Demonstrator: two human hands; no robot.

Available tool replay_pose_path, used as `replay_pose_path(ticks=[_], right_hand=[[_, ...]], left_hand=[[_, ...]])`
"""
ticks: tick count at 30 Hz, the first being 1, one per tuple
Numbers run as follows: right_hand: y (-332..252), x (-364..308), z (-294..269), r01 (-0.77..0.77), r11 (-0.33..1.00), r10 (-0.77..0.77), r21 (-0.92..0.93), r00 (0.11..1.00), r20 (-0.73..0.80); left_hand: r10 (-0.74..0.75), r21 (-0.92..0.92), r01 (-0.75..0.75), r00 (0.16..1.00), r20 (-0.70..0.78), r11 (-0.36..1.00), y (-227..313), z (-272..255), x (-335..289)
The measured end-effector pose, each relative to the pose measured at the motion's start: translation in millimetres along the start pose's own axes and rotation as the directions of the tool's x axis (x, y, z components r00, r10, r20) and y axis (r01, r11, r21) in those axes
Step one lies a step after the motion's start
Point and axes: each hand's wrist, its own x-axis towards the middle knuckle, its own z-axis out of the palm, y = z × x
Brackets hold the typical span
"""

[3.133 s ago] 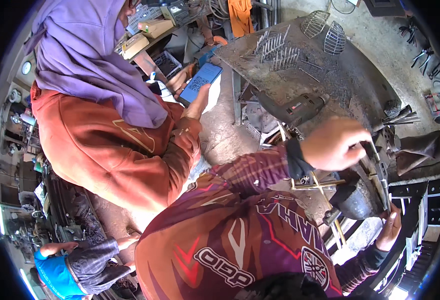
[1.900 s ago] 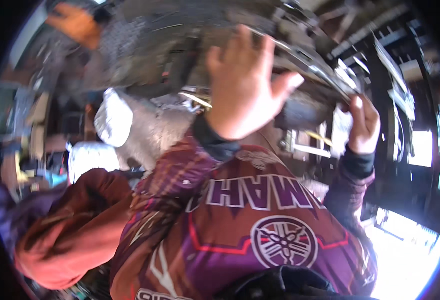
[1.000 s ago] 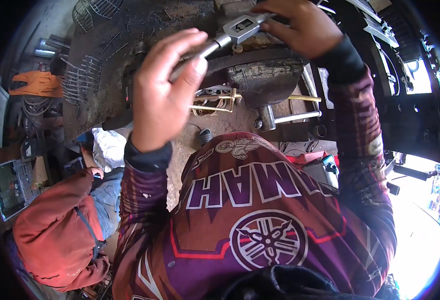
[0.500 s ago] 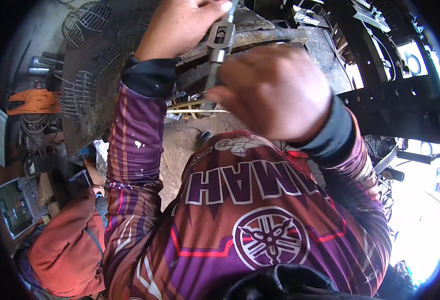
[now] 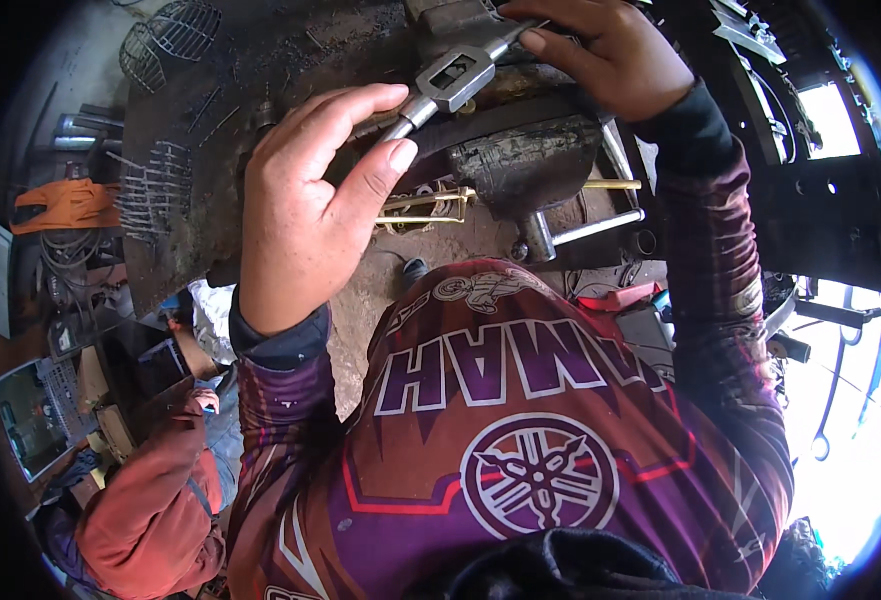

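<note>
A steel tap wrench [image 5: 473, 72] with a slotted middle block lies slantwise over the bench near the top of the view. My left hand [image 5: 305, 200] has its thumb and fingertips closed about the nearer left handle end. At the far right end, my right hand [image 5: 615, 55] grips the other handle between thumb and fingers. A dark bench vise [image 5: 525, 165] sits just below and right of the wrench, its steel bar [image 5: 595, 228] sticking out toward me. What lies under the wrench's middle block is mostly hidden.
The dark workbench [image 5: 290, 60] carries wire frames [image 5: 172, 45], a rack of metal rods [image 5: 160, 185] and metal shavings. An orange cloth [image 5: 68, 205] hangs at the left. A person in a red jacket [image 5: 150, 505] sits at lower left. Brass-coloured bars [image 5: 430, 203] lie below the bench edge.
The tap wrench has turned from nearly upright to a rightward slant. My left hand has come from its far end to the near end; my right hand has gone up to the far end.
</note>
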Motion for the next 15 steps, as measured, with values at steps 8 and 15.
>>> replay_pose_path(ticks=[8, 15], right_hand=[[-50.1, -56.4, 12.1, -0.014, 0.984, -0.025, -0.178, 0.977, -0.213], [-87.9, -68.7, 25.5, -0.043, 0.998, 0.033, -0.043, 0.975, -0.221]], left_hand=[[-0.344, 0.068, 0.348, 0.937, -0.059, 0.935, -44.6, -1.1, 18.0], [-0.534, 0.377, 0.507, 0.845, -0.039, 0.775, -15.3, 11.3, 60.3]])
